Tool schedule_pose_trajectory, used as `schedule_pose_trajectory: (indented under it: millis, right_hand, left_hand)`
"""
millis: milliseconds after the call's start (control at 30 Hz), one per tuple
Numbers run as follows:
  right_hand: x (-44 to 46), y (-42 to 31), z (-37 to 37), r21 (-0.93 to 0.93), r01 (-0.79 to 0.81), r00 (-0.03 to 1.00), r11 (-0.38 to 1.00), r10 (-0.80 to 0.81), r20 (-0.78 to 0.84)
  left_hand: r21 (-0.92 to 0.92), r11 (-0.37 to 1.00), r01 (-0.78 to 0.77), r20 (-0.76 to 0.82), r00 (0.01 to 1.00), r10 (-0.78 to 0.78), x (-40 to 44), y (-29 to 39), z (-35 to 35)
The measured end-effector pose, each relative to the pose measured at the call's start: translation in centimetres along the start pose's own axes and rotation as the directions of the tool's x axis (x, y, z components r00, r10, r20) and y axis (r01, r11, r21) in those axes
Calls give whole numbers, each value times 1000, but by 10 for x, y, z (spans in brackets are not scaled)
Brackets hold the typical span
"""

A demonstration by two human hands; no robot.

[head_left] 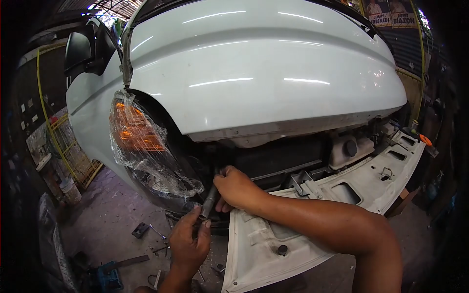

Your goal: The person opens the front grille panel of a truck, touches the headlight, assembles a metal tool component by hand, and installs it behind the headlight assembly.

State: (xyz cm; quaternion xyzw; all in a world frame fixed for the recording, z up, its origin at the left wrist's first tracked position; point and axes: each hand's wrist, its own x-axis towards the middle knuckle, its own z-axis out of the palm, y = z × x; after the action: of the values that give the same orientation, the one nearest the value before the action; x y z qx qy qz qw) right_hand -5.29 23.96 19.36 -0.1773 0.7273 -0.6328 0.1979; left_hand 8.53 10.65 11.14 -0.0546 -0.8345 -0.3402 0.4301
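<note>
A dark grey cylindrical tool [209, 201] stands tilted beside the plastic-wrapped headlight [139, 136] of a white vehicle. My left hand [189, 237] has its thumb and fingertips at the tool's lower end. Above and to the right, my right hand [234, 189] has its fingers curled around the tool's upper part, at the gap under the white hood [264, 73]. The tool's upper end is lost in the dark gap. Under my right forearm lies a white metal panel [259, 263] with cutouts.
A whitish reservoir with a black cap [350, 148] sits at the right of the opening. On the floor at lower left are a black socket piece [140, 230], loose tools and a blue tool [108, 276]. An orange-handled tool [425, 140] rests at the panel's far right end.
</note>
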Motion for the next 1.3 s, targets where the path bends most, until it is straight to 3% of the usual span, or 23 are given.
schedule_pose_trajectory:
  millis: [333,633,700,733,800,833,900,967,1000,1067,1133,1200,1300]
  right_hand:
    - [-1,-2,-1,-39,28,1000,999,-28,-8]
    - [1,-1,-1,-101,31,999,994,-32,-7]
    - [5,7,2,-40,73,996,997,-74,-42]
    - [6,8,2,-40,72,996,997,-74,-41]
    - [7,10,1,-17,70,997,997,-71,-13]
    - [8,10,-1,-15,71,997,997,-72,-8]
    - [8,9,-7,-187,180,973,966,-146,180]
    - [-2,0,-5,-243,214,967,946,-170,190]
    - [-5,0,-3,-154,181,979,971,-163,125]
    - [-5,3,-3,-60,149,987,987,-146,61]
    - [0,3,-5,-134,55,992,989,-39,119]
    - [-6,5,-4,-92,101,990,991,-91,104]
    - [0,7,-6,-85,135,986,987,-125,114]
  left_hand:
    - [28,999,-14,20,1000,14,7,3,-3]
    - [134,976,-169,85,984,159,28,25,-23]
    - [266,899,-348,113,937,329,46,42,-37]
    - [267,899,-347,113,938,328,60,54,-40]
    - [179,845,-503,309,845,437,95,77,-41]
    - [183,845,-502,310,845,435,112,82,-36]
    - [162,806,-570,584,713,387,145,85,-19]
    - [198,738,-645,701,619,353,172,73,8]
    - [199,739,-644,703,619,350,183,81,19]
    - [402,764,-504,775,632,9,196,95,39]
    - [448,706,-548,802,596,-46,189,89,41]
    - [484,640,-597,824,558,-102,185,82,39]
    - [499,609,-617,796,603,-41,185,63,37]
